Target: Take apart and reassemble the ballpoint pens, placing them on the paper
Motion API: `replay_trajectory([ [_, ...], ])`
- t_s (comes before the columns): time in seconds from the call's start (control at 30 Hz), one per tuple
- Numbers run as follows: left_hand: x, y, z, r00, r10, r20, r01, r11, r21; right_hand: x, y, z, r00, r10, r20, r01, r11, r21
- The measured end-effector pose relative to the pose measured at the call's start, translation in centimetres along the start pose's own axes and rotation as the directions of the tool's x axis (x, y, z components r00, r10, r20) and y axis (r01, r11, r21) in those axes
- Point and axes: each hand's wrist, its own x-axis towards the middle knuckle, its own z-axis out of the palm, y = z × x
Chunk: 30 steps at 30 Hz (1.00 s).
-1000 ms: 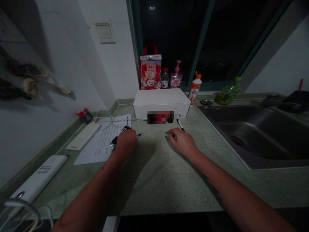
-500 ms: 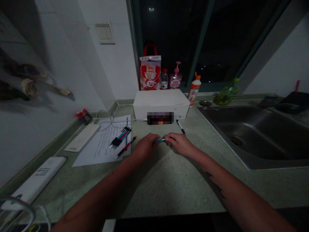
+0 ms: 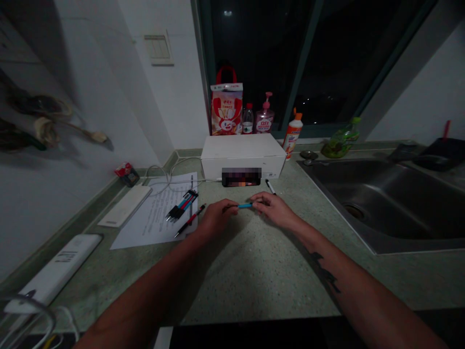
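Observation:
Between my two hands a blue pen [image 3: 244, 206] is held level above the counter. My left hand [image 3: 220, 213] pinches its left end, and my right hand [image 3: 271, 207] grips the other end; the fingers hide both ends. To the left, several pens [image 3: 182, 206] in black, blue and red lie bunched on a printed paper sheet [image 3: 145, 228]. A red and black pen [image 3: 190, 220] rests apart from that bunch, near the sheet's right edge. Just beyond my right hand lies a black and white pen [image 3: 271, 187], partly covered by the fingers.
A phone [image 3: 241, 180] with a cable leans against a white box [image 3: 243, 148]. Bottles and a red bag [image 3: 226, 111] stand behind. The steel sink [image 3: 363, 194] is at right. A white power strip [image 3: 54, 274] and a flat white box [image 3: 125, 207] lie at left.
Both hands have shifted slightly away from me with the blue pen. More of its blue barrel shows between them, and my right hand now covers part of the black and white pen.

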Motion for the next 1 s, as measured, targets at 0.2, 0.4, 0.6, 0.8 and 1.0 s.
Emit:
replay_trajectory([
  [0.2,-0.1,-0.3,0.7,1.000,0.010,-0.029,-0.009,0.999,0.032,-0.1,0.4,0.5,0.999,0.051,-0.010,-0.052,0.996,-0.079],
  [0.4,-0.2,-0.3,0.8,0.995,0.084,-0.050,-0.082,0.996,0.045,-0.2,0.3,0.8,0.993,0.110,0.037,-0.106,0.990,-0.088],
  [0.6,-0.1,-0.9,1.1,0.995,0.068,-0.078,-0.069,0.998,-0.010,-0.4,-0.1,0.8,0.998,-0.058,-0.015,0.056,0.991,-0.118],
  [0.8,-0.2,-0.7,1.0,0.995,0.089,-0.051,-0.086,0.995,0.051,-0.5,0.0,0.9,0.996,-0.001,0.089,0.021,0.974,-0.224],
  [1.0,-0.3,-0.9,1.1,0.994,0.105,-0.035,-0.103,0.993,0.062,-0.6,0.0,1.1,0.989,-0.091,0.112,0.114,0.971,-0.211],
])
